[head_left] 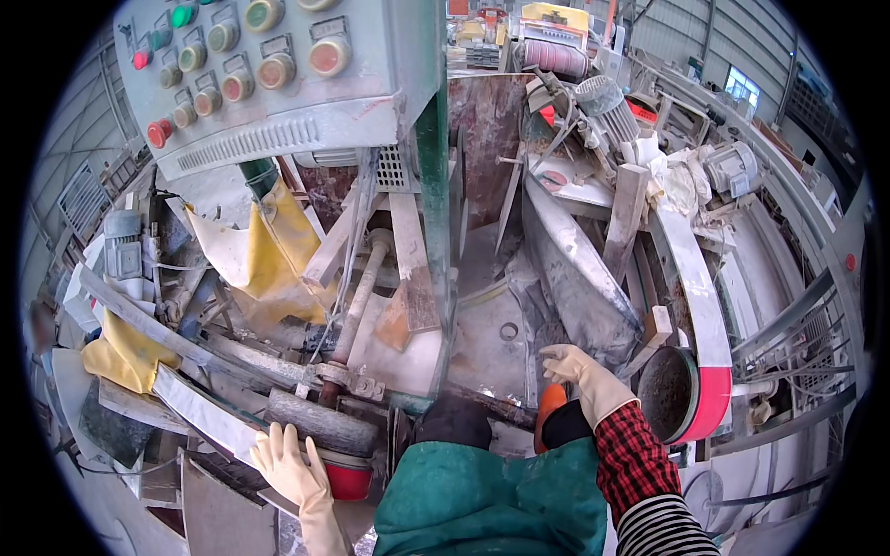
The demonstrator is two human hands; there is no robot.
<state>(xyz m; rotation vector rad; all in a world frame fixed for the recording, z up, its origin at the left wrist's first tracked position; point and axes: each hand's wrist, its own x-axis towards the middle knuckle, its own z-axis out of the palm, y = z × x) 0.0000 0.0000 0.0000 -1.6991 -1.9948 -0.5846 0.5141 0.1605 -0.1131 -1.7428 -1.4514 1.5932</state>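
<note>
In dusty workshop [756, 46], note below control panel [269, 88] a grey roller [320, 424], probably heavy and rigid, best gripped by its rim, with left hand [297, 473] just beside, fingers slightly spread, right hand [595, 382] to panel's lower right, fingers loosely bent.

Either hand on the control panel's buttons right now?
No: the left hand and the right hand are both well below the control panel, away from its buttons.
</note>
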